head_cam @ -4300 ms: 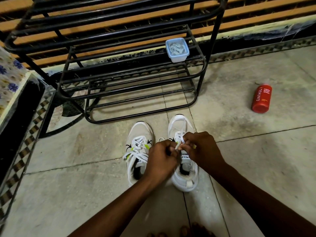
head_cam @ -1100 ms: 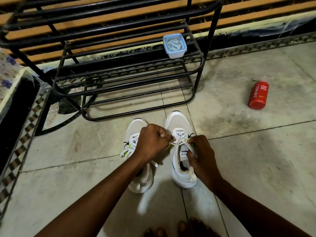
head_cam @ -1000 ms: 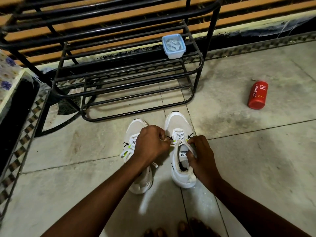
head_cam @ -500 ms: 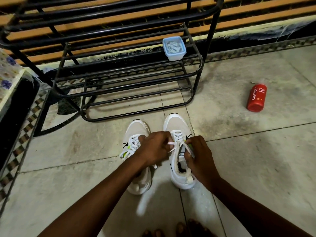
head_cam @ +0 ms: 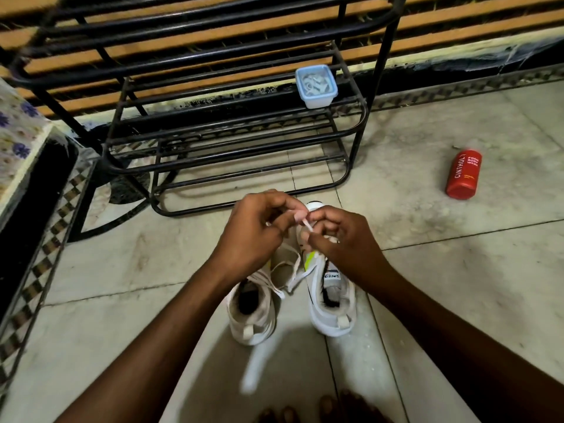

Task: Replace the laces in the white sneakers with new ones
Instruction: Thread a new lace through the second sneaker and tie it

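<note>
Both hands were raised above the toe of the right shoe, fingers curled. Left hand and right hand each pinched the white lace between them, fingertips almost touching. From the pinch the lace ran down toward the person, slack, looping between the two shoes. Left shoe sat just below the left wrist, beside the right shoe, heels toward the person. Beyond the grip stood a black rack with a small tub on a shelf; contents looked like coiled white laces, not sure. Well right of the grip a red bottle lay on the tile floor. Bare toes showed at bottom edge.
</note>
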`<state>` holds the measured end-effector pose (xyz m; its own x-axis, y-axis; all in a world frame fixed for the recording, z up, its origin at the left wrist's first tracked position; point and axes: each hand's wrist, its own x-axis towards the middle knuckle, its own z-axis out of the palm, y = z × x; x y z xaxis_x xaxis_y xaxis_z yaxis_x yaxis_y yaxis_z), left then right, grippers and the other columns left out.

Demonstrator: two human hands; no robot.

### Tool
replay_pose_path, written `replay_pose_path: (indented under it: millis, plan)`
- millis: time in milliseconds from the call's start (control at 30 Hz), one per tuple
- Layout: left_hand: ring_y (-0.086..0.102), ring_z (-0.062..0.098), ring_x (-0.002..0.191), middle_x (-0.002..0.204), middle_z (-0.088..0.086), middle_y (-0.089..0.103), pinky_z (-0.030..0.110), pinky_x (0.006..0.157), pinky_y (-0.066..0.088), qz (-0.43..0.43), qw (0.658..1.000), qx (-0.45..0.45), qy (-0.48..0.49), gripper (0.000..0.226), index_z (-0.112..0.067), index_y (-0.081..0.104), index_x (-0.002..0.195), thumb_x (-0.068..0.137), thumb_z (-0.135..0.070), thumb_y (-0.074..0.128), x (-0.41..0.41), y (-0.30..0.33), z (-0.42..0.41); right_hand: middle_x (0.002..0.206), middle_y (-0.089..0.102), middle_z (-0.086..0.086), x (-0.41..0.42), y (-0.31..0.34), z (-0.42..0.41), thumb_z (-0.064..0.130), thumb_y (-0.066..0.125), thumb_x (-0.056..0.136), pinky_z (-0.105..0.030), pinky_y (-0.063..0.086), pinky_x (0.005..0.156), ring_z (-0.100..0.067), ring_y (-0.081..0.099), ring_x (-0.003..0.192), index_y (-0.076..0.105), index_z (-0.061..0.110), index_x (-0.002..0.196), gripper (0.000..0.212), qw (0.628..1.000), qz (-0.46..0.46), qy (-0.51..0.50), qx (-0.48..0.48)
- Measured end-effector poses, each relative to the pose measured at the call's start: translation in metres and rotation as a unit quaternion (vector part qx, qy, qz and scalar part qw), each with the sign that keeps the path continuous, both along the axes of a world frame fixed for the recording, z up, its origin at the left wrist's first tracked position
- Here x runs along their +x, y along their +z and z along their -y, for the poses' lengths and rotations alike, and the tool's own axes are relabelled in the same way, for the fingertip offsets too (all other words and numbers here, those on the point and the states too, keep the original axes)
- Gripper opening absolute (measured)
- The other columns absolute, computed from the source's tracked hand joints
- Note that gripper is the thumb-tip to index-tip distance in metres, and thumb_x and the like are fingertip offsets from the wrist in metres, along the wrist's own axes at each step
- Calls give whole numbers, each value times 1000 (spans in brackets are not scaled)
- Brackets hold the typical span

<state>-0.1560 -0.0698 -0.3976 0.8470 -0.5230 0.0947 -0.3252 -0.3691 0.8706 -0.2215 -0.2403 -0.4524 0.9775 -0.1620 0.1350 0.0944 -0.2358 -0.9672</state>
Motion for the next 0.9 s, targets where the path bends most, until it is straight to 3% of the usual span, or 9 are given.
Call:
replay_pose_path:
  millis: [100,233,333,433,533,667,767,833,900]
  plan:
    - [63,5,72,82,-10,70,29,69,47,14,1000,0,27,11,-22,82,96,95,-16,73,9,-4,-16,64,69,-10,6,5,10,4,73,88,-34,55,62,-23,69,58,72,11,85,7,998,9,-35,46]
    - [70,12,83,87,-5,75,36,79,56,12,996,24,89,11,-19,82,94,95,-14,72,19,-21,-44,74,70,-15,1,-1,27,6,71,91,-21,51,61,-11,64,64,70,4,89,3,994,14,-76,73]
    - [69,18,77,84,0,75,30,70,54,1,989,72,126,15,-20,78,86,96,-11,71,24,-38,-60,83,70,-10,-1,-8,34,10,74,88,-29,51,69,-17,64,76,73,10,88,2,992,9,-120,31]
    - [58,2,56,74,-8,71,19,57,42,-3,979,122,166,19,-26,75,82,95,-14,72,27,-52,-72,78,63,-11,1,-11,37,17,78,86,-35,47,70,-18,58,71,74,16,86,4,988,0,-151,20]
    - [59,1,54,77,-7,69,10,55,36,3,967,180,183,9,-20,79,87,95,-20,74,27,-59,-78,69,57,-11,4,-13,38,25,78,85,-44,50,72,-21,54,67,73,21,82,6,984,0,-179,6]
    - [55,15,70,68,-13,56,27,67,33,52,950,233,201,12,-16,82,90,93,-26,75,25,-63,-83,56,57,-1,7,-13,35,28,75,88,-36,50,61,-17,57,51,72,24,77,12,983,-6,-184,4]
    - [52,8,69,67,-18,50,27,67,34,63,948,219,222,10,-19,83,91,92,-27,77,26,-63,-80,62,66,-5,9,-15,33,20,73,90,-41,58,63,-23,70,59,71,14,86,7,985,-17,-163,50]
    - [58,0,65,67,-14,61,24,64,39,13,958,172,228,7,-22,82,85,90,-27,79,26,-63,-73,70,71,-8,7,-18,32,10,73,90,-49,62,71,-26,75,70,68,8,98,10,985,-32,-152,77]
    - [61,3,60,65,-9,69,25,64,45,-60,970,105,213,10,-22,80,78,88,-25,81,23,-62,-62,79,73,-11,3,-22,32,2,71,89,-54,61,76,-27,76,78,65,11,106,20,984,-46,-147,92]
